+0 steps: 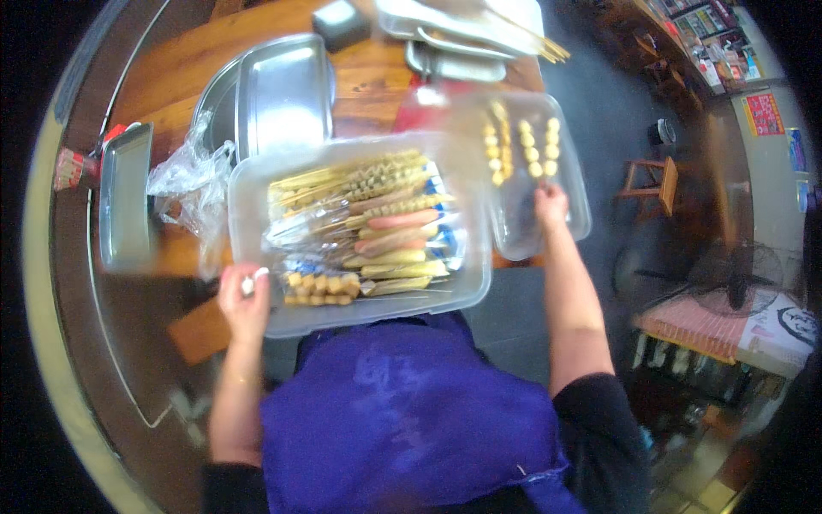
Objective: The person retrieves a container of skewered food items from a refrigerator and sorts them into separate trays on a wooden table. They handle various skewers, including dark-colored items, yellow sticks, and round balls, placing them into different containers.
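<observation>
A large translucent plastic tub (475,283) stands before me at the table's near edge, filled with skewered food, some in clear plastic bags. Sausage-like pieces (404,220) lie mid-tub and cube skewers (321,288) at its near left. My left hand (244,299) is beside the tub's near left corner, its fingers closed on a small white thing (248,284) that I cannot identify. To the right, my right hand (551,204) grips the lower ends of ball skewers (530,149) over a translucent plastic tray (578,212). More skewers (493,154) lie in that tray, left of those.
Metal trays (286,96) and a crumpled clear plastic bag (192,170) are behind and left of the tub on the wooden table (366,70). Another metal tray (126,199) is at far left. A fan (735,283) and a wooden stool (668,186) stand on the right.
</observation>
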Tool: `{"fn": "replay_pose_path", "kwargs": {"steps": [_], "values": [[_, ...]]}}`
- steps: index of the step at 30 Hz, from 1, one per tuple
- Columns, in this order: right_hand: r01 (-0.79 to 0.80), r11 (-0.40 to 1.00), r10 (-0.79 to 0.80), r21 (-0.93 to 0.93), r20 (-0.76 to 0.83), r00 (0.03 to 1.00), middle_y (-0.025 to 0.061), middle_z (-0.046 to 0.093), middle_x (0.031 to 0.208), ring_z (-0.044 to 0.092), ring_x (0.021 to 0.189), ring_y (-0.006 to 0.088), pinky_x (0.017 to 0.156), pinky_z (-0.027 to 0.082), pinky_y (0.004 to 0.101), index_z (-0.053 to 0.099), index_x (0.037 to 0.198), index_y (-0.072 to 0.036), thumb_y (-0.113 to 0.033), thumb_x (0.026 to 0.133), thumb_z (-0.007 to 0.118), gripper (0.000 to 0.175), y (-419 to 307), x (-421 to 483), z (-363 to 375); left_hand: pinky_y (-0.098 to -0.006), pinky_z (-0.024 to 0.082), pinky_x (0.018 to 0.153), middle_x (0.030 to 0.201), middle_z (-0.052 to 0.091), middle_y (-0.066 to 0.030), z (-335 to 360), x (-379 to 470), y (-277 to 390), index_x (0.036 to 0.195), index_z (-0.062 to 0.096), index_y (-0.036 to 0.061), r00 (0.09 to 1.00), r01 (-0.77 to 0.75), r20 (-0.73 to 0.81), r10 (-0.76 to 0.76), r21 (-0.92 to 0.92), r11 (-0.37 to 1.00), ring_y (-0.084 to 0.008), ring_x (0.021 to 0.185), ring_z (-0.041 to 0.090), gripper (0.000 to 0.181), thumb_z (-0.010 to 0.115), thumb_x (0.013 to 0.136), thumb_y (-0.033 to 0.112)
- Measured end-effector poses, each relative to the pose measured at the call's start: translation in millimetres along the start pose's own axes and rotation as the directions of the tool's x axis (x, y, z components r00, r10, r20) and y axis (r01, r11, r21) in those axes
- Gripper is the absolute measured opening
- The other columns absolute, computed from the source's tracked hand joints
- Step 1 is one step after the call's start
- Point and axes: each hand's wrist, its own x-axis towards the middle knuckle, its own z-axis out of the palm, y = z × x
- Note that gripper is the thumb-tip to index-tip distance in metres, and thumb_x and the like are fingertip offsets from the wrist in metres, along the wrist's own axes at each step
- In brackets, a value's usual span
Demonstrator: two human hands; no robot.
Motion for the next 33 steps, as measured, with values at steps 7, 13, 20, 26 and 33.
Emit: {"fn": "replay_pose_path", "kwargs": {"steps": [7,13,20,26,33], "values": [[-0.415,0.788,0.209,0.455,0.436,0.875,-0.0006,0.06,0.073,0.05,0.055,0.0085,0.046,0.04,0.0232,0.064,0.095,-0.007,-0.004,0.082,0.059,0.014,-50.6,-23.6,-17.4,-0.0349,0.046,0.076,0.085,0.062,-0.0118,-2.6,-6.2,1.6,0.069,0.049,0.0056,0.999,0.027,0.042,-0.027,-0.001,1.0,-0.0254,0.082,0.059,0.025,0.074,0.069,0.004],[-0.288,0.935,0.239,0.208,0.231,0.943,0.0039,0.063,0.074,0.064,0.069,0.0161,0.055,0.051,0.0325,0.058,0.109,-0.003,-0.012,0.08,0.065,0.031,0.8,3.8,-36.0,-0.0359,0.046,0.076,0.084,0.062,-0.0117,1.6,-5.3,-2.4,0.071,0.051,0.0055,0.999,-0.007,0.054,0.007,0.0,1.0,-0.0259,0.081,0.059,0.022,0.072,0.071,0.004],[0.094,0.875,-0.108,-0.476,-0.001,0.994,0.0161,0.055,0.116,0.061,0.095,0.037,0.082,0.049,0.0468,0.046,0.123,-0.016,-0.02,0.085,0.059,0.041,-13.8,-5.8,-35.7,-0.035,0.047,0.071,0.08,0.06,-0.0102,1.3,-6.4,1.0,0.082,0.059,0.0039,0.999,0.037,0.03,-0.038,0.034,0.999,-0.026,0.076,0.059,0.015,0.069,0.072,0.002],[0.254,0.744,-0.391,-0.617,-0.095,0.915,0.013,0.054,0.117,0.056,0.104,0.0348,0.087,0.045,0.045,0.049,0.12,-0.016,-0.019,0.081,0.062,0.041,-48.1,-27.1,-31.3,-0.0357,0.048,0.066,0.076,0.059,-0.0107,0.1,-4.6,-0.5,0.086,0.061,0.0053,0.997,-0.076,0.006,0.075,0.09,0.993,-0.0281,0.072,0.059,0.016,0.068,0.072,0.003],[0.356,0.895,-0.32,-0.268,0.172,0.932,0.0153,0.065,0.083,0.063,0.08,0.0345,0.072,0.049,0.0441,0.062,0.093,-0.008,-0.028,0.084,0.058,0.023,-79.1,-66.9,14.1,-0.0351,0.049,0.065,0.077,0.06,-0.0103,-2.0,-0.7,8.8,0.089,0.062,0.0059,0.999,-0.039,0.01,0.039,0.043,0.998,-0.0269,0.072,0.06,0.018,0.069,0.073,0.005]]}}
